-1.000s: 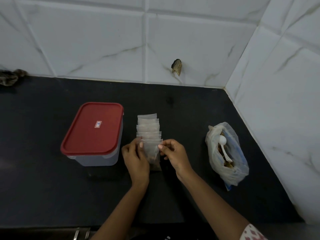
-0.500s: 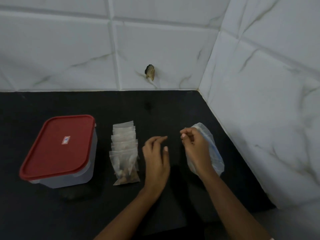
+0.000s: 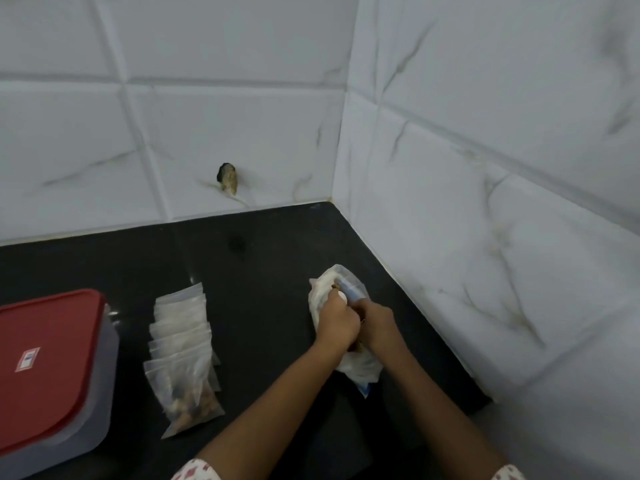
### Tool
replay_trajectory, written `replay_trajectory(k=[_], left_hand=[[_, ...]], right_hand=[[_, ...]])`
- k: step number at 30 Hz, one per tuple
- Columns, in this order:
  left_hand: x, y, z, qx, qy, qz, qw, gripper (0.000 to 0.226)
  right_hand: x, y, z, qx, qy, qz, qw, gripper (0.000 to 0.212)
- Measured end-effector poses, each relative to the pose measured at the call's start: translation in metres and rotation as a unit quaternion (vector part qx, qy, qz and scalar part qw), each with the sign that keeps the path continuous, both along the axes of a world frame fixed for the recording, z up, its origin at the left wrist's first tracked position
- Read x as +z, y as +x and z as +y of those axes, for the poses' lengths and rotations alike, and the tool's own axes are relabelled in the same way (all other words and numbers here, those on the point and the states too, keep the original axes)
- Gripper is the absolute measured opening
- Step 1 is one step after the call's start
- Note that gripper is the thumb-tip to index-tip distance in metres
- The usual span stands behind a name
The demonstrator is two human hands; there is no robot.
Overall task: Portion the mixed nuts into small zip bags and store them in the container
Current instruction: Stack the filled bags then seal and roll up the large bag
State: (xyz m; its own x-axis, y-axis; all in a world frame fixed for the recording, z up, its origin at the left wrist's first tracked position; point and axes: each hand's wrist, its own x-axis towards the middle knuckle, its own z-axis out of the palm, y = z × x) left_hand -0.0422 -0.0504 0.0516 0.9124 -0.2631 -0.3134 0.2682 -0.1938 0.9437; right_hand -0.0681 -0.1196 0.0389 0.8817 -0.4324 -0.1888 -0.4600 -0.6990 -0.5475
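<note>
Both hands, left (image 3: 336, 324) and right (image 3: 378, 323), are gripping the nut bag (image 3: 341, 285) near the tiled corner wall (image 3: 450, 202); bare desk (image 3: 263, 271) is separating it from the zip bags (image 3: 181, 355).

Open countertop (image 3: 263, 271) between zip bags (image 3: 181, 355) and nut bag (image 3: 341, 292) — right side blocked by tiled wall (image 3: 485, 237).

My forearms are bare from wrist to elbow. Behind my left hand (image 3: 337, 323), a white sleeve (image 3: 195, 470) with small red shapes ends near my elbow; behind my right hand (image 3: 377, 322), its matching cuff (image 3: 507, 474) shows.
</note>
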Motion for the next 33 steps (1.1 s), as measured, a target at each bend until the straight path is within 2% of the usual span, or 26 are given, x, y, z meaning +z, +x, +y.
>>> replay_trajectory(k=[2, 5, 9, 13, 16, 20, 22, 28, 33], left_hand=[[0.000, 0.000, -0.002, -0.008, -0.005, 0.033, 0.999, 0.029], [0.000, -0.002, -0.002, -0.032, -0.003, 0.066, 0.997, 0.035], [-0.010, -0.002, -0.001, -0.053, 0.008, 0.062, 0.997, 0.039], [-0.012, 0.000, -0.001, -0.089, 0.036, 0.015, 0.995, 0.042], [-0.011, -0.005, -0.006, -0.098, 0.023, -0.006, 0.995, 0.046], [-0.006, -0.012, -0.017, -0.084, 0.029, -0.100, 0.991, 0.043], [-0.004, -0.013, -0.026, -0.103, 0.032, -0.114, 0.988, 0.042], [-0.012, -0.005, -0.055, -0.177, 0.017, -0.028, 0.984, 0.042], [-0.019, -0.003, -0.063, -0.196, 0.023, 0.022, 0.980, 0.048]], right_hand=[[-0.001, 0.001, 0.001, 0.012, -0.025, 0.026, 0.999, 0.042], [-0.001, 0.001, 0.006, 0.010, -0.016, -0.001, 1.000, 0.027], [-0.001, 0.005, 0.008, -0.030, -0.031, 0.016, 0.999, 0.041], [0.003, -0.004, -0.003, -0.028, -0.053, -0.024, 0.998, 0.029], [0.003, -0.012, -0.015, -0.069, 0.008, -0.097, 0.993, 0.028], [0.003, -0.020, -0.032, -0.122, 0.070, -0.169, 0.976, 0.027], [0.000, -0.023, -0.040, -0.149, 0.099, -0.192, 0.965, 0.030], [-0.030, -0.027, -0.065, -0.230, 0.223, -0.186, 0.929, 0.033], [-0.048, -0.023, -0.069, -0.241, 0.213, -0.167, 0.932, 0.032]])
